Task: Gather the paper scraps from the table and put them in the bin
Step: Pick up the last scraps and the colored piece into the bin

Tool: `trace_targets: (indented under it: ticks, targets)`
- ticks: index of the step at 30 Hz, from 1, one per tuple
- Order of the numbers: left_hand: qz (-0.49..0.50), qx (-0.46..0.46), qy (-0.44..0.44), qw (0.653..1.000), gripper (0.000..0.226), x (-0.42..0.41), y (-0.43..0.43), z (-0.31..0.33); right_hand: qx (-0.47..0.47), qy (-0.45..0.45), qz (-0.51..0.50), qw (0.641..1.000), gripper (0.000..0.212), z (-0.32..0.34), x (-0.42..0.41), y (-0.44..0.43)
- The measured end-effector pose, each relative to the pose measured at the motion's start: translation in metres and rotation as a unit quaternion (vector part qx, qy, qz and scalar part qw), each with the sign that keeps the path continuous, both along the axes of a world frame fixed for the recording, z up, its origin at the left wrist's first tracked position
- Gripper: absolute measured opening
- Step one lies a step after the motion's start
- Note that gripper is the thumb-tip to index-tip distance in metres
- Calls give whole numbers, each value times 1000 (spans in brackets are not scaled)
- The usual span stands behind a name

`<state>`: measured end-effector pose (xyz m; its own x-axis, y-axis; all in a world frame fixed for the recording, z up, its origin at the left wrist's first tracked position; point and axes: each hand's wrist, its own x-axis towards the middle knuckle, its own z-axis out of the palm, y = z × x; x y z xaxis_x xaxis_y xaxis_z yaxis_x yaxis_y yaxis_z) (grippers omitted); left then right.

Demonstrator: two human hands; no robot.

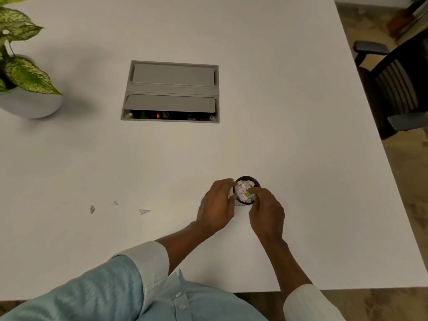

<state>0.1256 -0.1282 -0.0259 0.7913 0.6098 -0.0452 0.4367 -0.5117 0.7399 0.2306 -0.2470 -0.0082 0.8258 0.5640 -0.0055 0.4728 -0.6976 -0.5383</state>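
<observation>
A small round bin (251,180) with a dark rim stands on the white table (301,147), heaped with white paper scraps and one yellow-blue piece. My left hand (217,205) curls around the bin's left side and touches it. My right hand (266,208) is at the bin's right rim with its fingertips pinched over the scraps inside; whether it holds a piece is hidden. Three loose scraps lie to the left on the table: one (92,209), a small one (114,203) and a larger one (144,211).
A grey cable box (171,91) is set into the table's middle, its near flap open. A potted plant (25,84) in a white pot stands at the far left. A black office chair (398,89) sits past the table's right edge.
</observation>
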Motion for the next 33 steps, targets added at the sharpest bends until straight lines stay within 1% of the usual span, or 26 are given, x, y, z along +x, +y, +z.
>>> trace_targets:
  ticks: [3, 5, 8, 11, 14, 16, 18, 20, 22, 24, 26, 28, 30, 33]
  targets:
    - [-22, 42, 94, 994, 49, -35, 7, -19, -51, -58, 93, 993, 45, -9, -6, -6]
    - [-68, 54, 185, 979, 67, -59, 11, -35, -90, -88, 152, 980, 47, -14, -8, -8]
    - [-115, 71, 288, 948, 95, -94, 15, -56, -145, -76, 186, 969, 48, -21, -8, -9]
    - [-141, 74, 329, 931, 108, -114, 14, -67, -205, -63, 210, 954, 52, -27, -6, -9]
    - [-157, 74, 332, 927, 113, -119, 16, -68, -257, -69, 228, 937, 57, -29, -3, -7]
    - [-163, 73, 328, 927, 111, -120, 18, -67, -273, -72, 231, 931, 57, -27, -2, -3]
    - [-166, 68, 323, 929, 107, -122, 21, -65, -260, -63, 220, 938, 53, -25, -3, 2]
    - [-169, 55, 320, 931, 102, -122, 25, -62, -219, -50, 190, 956, 43, -20, -6, 8]
    - [-169, 34, 317, 933, 92, -122, 30, -58, -181, -65, 157, 969, 36, -15, -11, 11]
    - [-161, 12, 312, 936, 79, -126, 34, -53, -151, -98, 133, 975, 38, -11, -16, 13]
    - [-143, -1, 305, 941, 70, -138, 37, -51, -100, -101, 113, 983, 41, -8, -26, 18]
    - [-134, -8, 297, 945, 63, -159, 37, -52, -56, -95, 120, 987, 36, -6, -43, 26]
    - [-136, -4, 287, 948, 59, -182, 36, -56, -30, -89, 149, 984, 28, -4, -65, 39]
    - [-129, 2, 273, 953, 52, -216, 35, -59, -22, -52, 210, 976, 24, -6, -100, 64]
